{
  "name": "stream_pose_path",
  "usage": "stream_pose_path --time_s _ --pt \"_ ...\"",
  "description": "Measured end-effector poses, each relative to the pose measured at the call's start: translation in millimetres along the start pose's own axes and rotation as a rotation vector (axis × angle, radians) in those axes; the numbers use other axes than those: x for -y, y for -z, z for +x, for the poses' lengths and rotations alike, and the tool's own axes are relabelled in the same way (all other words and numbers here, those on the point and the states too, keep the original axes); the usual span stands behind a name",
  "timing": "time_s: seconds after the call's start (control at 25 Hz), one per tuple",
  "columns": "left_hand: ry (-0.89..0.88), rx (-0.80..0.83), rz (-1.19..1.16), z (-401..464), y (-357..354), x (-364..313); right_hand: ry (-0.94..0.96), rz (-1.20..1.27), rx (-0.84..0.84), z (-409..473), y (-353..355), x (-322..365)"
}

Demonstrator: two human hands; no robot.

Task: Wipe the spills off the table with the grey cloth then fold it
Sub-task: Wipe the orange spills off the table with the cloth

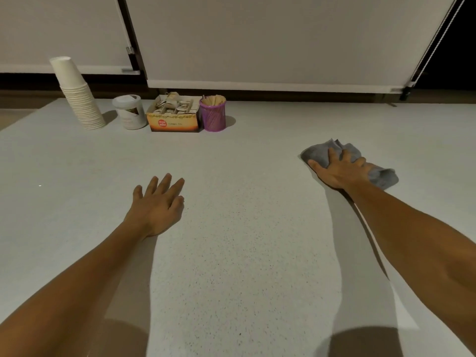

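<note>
Table (244,240): pale, speckled, both my forearms stretched over it.

Right hand (340,171): palm down on the cloth (381,175), fingers spread and pressing, not clenched round it.

Cloth: grey, crumpled, on the table's right side, bunched ahead of my fingers and trailing out to the right of my wrist.

Left hand (157,202): empty, fingers apart, resting flat near the table's middle, well apart from the cloth.

Far edge, left to right: tilted cup stack (77,96), white tub (130,112), box (175,117) of sachets, purple mesh pot (213,113) of wooden sticks. Box and pot touch.
</note>
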State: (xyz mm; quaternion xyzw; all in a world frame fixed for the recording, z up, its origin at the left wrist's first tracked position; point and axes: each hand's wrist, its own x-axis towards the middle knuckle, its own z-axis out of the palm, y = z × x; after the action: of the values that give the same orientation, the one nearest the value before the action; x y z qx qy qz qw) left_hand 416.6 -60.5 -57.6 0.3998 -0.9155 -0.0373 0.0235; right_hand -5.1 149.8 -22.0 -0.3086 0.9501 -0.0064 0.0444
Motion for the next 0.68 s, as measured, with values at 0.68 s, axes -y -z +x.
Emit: stream_pose_path --time_s 0.68 --pt "-0.010 0.007 -0.063 1 0 0 0.415 0.062 -0.062 -203 -48 189"
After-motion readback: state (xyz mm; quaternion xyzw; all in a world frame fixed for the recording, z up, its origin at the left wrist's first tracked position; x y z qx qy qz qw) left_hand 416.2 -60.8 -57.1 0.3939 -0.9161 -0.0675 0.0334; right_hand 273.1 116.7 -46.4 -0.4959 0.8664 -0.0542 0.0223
